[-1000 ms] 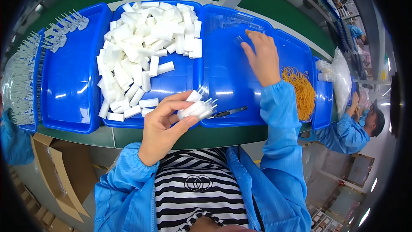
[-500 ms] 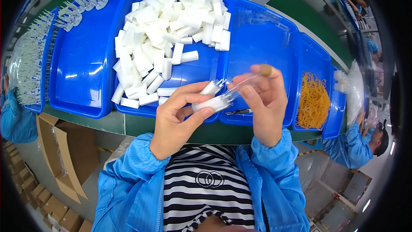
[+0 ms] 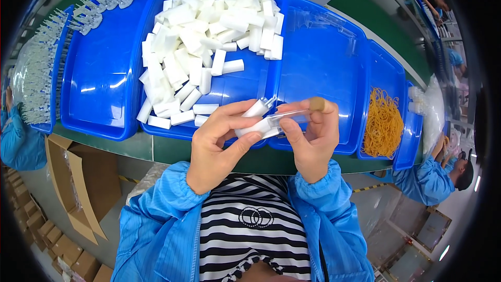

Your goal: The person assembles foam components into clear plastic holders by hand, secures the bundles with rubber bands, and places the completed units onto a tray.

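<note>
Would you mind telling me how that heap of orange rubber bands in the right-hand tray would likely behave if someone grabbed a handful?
The rubber bands look thin and loop loosely, so they would probably be floppy and light. They lie tangled in one heap, so a handful would likely drag others along. Their blue tray has raised walls, so strays would probably stay inside.

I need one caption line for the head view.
Left hand and right hand hold small white plastic pieces above blue trays.
</note>
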Demonstrator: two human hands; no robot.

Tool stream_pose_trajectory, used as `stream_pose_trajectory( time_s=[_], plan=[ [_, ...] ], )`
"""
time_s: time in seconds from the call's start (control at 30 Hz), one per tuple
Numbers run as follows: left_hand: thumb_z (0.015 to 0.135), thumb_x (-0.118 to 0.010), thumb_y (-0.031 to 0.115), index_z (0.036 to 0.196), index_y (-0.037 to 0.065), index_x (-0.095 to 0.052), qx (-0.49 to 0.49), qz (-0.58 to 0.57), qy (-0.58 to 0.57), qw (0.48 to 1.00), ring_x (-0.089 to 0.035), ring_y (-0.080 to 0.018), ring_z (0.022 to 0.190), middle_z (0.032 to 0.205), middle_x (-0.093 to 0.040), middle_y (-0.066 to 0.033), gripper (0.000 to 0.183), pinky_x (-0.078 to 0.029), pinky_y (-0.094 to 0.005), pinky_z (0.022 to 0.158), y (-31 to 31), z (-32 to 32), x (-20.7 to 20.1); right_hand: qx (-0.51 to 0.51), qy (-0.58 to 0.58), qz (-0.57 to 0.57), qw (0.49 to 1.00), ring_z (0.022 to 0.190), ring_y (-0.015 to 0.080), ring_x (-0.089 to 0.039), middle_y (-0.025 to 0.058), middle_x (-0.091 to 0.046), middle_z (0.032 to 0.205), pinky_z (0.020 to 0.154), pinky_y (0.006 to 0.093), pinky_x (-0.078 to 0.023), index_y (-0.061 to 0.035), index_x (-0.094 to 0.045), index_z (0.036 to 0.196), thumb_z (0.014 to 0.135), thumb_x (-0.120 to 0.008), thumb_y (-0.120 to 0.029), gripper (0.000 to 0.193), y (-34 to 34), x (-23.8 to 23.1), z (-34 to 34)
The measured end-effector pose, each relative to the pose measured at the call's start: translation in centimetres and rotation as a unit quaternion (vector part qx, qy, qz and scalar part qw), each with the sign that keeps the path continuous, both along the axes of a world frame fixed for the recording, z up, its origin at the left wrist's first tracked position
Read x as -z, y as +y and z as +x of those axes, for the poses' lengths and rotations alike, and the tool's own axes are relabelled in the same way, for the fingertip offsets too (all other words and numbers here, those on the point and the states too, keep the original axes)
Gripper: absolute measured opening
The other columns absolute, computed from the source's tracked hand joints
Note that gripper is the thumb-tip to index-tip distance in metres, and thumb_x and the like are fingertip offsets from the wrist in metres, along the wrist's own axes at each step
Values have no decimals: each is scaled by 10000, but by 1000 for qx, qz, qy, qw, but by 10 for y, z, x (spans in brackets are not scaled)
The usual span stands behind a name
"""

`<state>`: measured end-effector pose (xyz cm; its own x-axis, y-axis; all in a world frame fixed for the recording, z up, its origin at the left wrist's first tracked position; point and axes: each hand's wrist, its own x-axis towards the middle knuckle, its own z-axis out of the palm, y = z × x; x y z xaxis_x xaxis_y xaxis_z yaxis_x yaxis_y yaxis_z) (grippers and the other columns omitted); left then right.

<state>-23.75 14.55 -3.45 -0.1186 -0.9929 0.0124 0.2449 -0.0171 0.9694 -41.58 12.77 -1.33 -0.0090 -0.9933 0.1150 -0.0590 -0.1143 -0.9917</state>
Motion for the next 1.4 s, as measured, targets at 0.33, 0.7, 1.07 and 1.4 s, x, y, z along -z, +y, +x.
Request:
stream_pose_trajectory(
  time_s=[0.33, 0.7, 1.07, 1.4],
  plan=[
    [911, -680, 32, 1073, 1, -678, 8, 35, -20, 999, -623, -196, 1097, 1297, -560, -130, 165, -552, -306, 896, -6, 0, -10, -48, 47, 18, 998, 950, 181, -671, 151, -694, 1026, 808, 285, -533, -12, -480, 1128, 840, -763, -37, 404, -4, -5, -7],
    [888, -691, 0, 1036, 1, -675, -16, -3, -52, 998, -625, -191, 1081, 1266, -575, -123, 149, -548, -305, 879, -6, -5, -8, 10, 110, -79, 991, 935, 166, -616, 106, -675, 1012, 863, 291, -502, -27, -548, 1089, 799, -791, -25, 378, 3, 4, -2],
    [863, -719, -7, 1059, -16, -686, 20, 26, -31, 999, -617, -210, 1122, 1295, -556, -128, 199, -558, -319, 915, -6, -1, -9, -48, 124, -74, 988, 971, 197, -666, 126, -653, 1063, 875, 313, -516, -8, -546, 1098, 825, -759, -13, 346, -5, -3, -15],
    [842, -746, 1, 1140, 22, -704, -14, 5, -63, 998, -615, -202, 1127, 1301, -564, -119, 302, -555, -297, 904, -2, 0, -9, -71, 101, -18, 992, 1009, 163, -634, 117, -673, 1036, 880, 287, -489, 6, -605, 1059, 911, -696, -77, 192, -13, 0, -18]
  ],
)
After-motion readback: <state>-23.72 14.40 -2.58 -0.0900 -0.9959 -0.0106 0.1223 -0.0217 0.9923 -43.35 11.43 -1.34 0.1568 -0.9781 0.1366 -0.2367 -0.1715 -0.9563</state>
